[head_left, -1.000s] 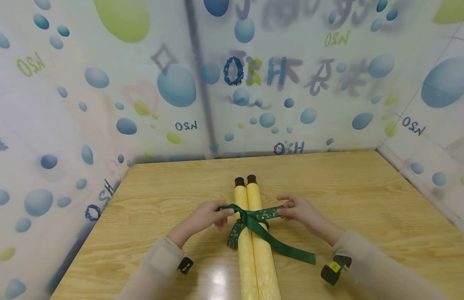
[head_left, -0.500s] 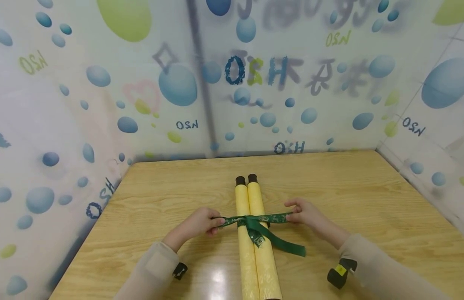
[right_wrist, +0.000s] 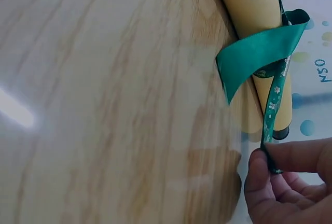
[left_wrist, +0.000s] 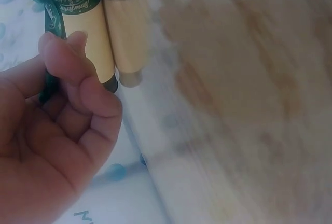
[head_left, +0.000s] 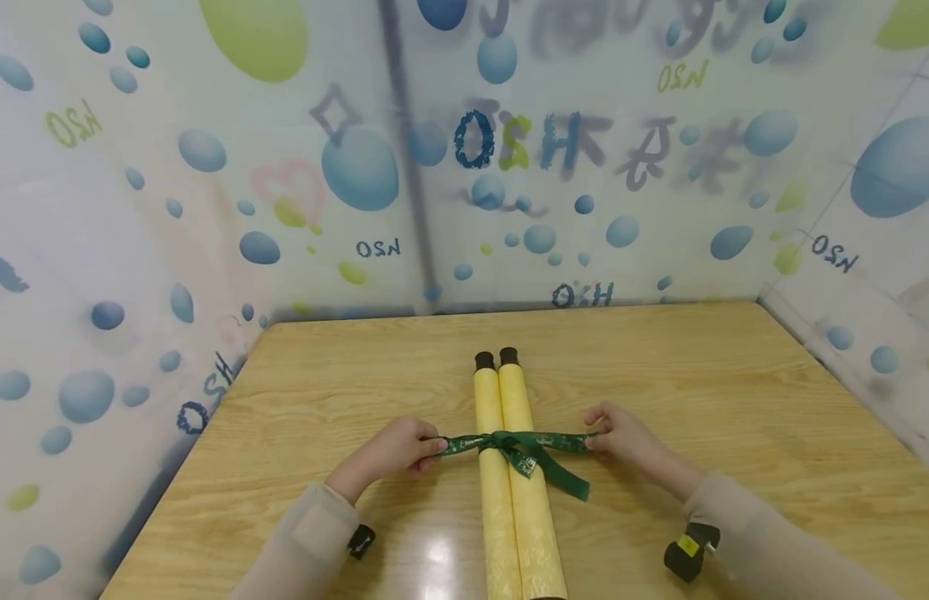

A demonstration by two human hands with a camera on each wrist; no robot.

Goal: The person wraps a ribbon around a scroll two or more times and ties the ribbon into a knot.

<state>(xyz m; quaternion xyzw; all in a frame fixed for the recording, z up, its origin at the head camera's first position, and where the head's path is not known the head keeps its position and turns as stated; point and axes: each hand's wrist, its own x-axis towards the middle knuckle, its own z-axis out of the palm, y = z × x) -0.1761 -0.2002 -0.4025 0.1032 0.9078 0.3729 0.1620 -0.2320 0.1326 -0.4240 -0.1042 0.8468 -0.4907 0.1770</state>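
Note:
Two yellow rolled scrolls with dark end caps lie side by side on the table, the left scroll (head_left: 499, 521) against the right scroll (head_left: 536, 529). A green ribbon (head_left: 503, 439) with pale print wraps both and crosses in a knot on top. To the left, my left hand (head_left: 397, 447) pinches one stretch of the ribbon between thumb and fingers. My right hand (head_left: 631, 443) pinches another stretch on the right, pulled straight. Two loose tails hang over the right scroll; the wide ribbon tail (right_wrist: 264, 47) shows in the right wrist view. The ribbon's underside is hidden.
The scrolls rest on a glossy wooden table (head_left: 344, 367) with light glare near its front. A wall covering (head_left: 636, 192) with blue and green bubbles and lettering stands behind it and along both sides.
My hands have moved apart, left hand leftward and right hand rightward, drawing the ribbon taut and the knot smaller. The wide tail has shortened, and the printed tail now hangs over the right scroll.

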